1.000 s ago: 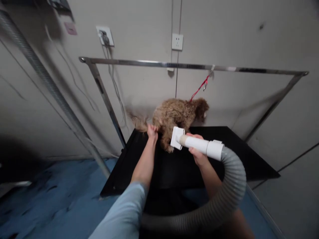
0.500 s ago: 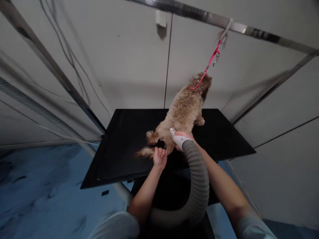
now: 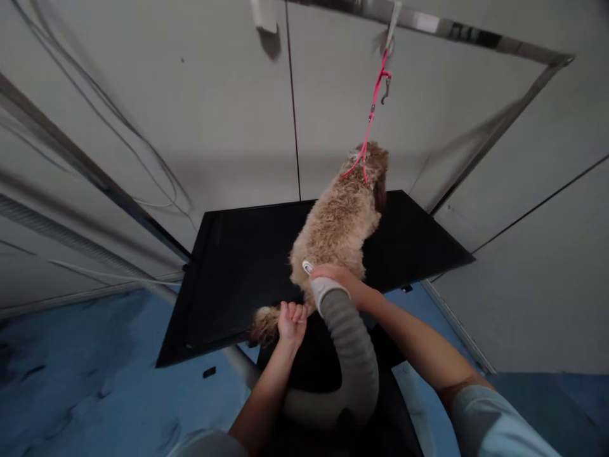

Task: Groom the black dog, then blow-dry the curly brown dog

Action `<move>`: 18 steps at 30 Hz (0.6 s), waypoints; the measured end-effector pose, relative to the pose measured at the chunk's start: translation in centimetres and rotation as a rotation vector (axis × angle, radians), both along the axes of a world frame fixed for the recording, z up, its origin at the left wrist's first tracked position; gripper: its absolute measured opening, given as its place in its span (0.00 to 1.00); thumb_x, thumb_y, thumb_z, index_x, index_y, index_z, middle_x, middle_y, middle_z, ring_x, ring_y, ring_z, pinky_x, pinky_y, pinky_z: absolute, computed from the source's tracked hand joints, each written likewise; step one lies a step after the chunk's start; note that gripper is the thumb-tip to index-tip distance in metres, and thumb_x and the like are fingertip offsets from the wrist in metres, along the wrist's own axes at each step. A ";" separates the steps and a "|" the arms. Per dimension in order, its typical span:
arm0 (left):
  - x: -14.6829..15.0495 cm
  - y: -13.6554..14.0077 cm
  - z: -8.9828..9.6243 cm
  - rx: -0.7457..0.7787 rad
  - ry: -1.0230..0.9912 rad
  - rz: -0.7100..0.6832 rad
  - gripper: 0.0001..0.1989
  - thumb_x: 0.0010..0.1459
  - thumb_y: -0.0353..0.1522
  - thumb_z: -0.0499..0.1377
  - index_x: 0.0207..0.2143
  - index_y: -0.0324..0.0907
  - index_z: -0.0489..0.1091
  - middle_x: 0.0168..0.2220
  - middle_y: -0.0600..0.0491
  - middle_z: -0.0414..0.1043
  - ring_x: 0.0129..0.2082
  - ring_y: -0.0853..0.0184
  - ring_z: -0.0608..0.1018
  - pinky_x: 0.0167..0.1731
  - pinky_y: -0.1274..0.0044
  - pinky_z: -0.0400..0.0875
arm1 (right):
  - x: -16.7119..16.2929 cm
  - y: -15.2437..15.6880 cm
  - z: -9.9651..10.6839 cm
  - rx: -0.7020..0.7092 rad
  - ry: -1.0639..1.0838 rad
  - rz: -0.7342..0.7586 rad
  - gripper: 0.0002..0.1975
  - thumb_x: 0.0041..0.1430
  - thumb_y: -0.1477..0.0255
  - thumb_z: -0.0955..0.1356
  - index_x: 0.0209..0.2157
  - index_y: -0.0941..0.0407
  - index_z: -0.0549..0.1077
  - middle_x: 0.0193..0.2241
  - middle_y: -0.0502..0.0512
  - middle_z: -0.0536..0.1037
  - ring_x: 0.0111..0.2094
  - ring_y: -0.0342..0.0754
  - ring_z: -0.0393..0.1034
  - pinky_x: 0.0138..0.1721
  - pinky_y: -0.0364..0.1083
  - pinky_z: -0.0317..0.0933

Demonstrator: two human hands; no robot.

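A curly tan dog (image 3: 337, 222) is on a black grooming table (image 3: 223, 266), its back toward me and its head at the far side. My left hand (image 3: 292, 324) is closed around the dog's tail, whose fluffy end (image 3: 265, 322) sticks out to the left of the fist. In my right hand (image 3: 335, 274) is the white nozzle (image 3: 323, 289) of a pet dryer, its tip close against the dog's rump. From the nozzle a thick grey ribbed hose (image 3: 354, 343) curves down toward my body. The dog's hind feet are hidden.
A pink grooming loop (image 3: 373, 114) runs from a metal overhead bar (image 3: 428, 24) to the dog's neck. Metal posts rise at both sides of the table. Cables (image 3: 118, 117) hang along the wall at left. A small black object (image 3: 209, 372) lies on the blue floor.
The dog's hindquarters have drawn in, and the hind leg that stretched left no longer shows. The nozzle has moved left and down across the rump. My view has shifted right.
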State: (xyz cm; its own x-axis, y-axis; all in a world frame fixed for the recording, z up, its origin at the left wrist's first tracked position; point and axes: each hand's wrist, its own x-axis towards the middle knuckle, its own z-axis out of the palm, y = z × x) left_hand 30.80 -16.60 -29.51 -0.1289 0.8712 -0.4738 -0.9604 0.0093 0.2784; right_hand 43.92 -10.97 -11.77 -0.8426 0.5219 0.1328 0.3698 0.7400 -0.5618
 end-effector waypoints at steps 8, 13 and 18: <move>0.7 1.8 0.9 0.057 0.041 -0.017 0.33 0.72 0.43 0.44 0.12 0.42 0.48 0.10 0.58 0.45 0.13 0.72 0.55 0.28 0.76 0.64 | 2.2 -1.3 -1.7 -0.063 0.109 -0.129 0.13 0.56 0.68 0.71 0.43 0.55 0.74 0.44 0.58 0.79 0.49 0.52 0.73 0.55 0.51 0.65; 0.5 2.3 0.2 0.078 0.091 0.029 0.34 0.73 0.43 0.44 0.12 0.42 0.47 0.10 0.59 0.43 0.14 0.72 0.54 0.33 0.76 0.66 | 3.0 -0.1 -4.3 -0.097 0.250 -0.231 0.18 0.54 0.68 0.72 0.47 0.53 0.73 0.51 0.58 0.77 0.55 0.51 0.71 0.61 0.52 0.62; 1.6 1.6 -1.5 0.062 0.085 -0.053 0.33 0.71 0.45 0.49 0.13 0.42 0.49 0.11 0.59 0.45 0.14 0.72 0.55 0.24 0.77 0.58 | 2.3 0.7 -5.5 -0.144 0.165 -0.145 0.17 0.54 0.65 0.72 0.46 0.54 0.74 0.49 0.58 0.79 0.53 0.51 0.73 0.60 0.51 0.63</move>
State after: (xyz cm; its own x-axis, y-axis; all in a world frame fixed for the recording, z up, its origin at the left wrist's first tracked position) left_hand 32.36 -15.04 -30.99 -0.1190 0.9053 -0.4077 -0.9321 0.0396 0.3600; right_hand 46.19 -10.32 -17.23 -0.7304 0.6595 0.1778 0.3608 0.5936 -0.7194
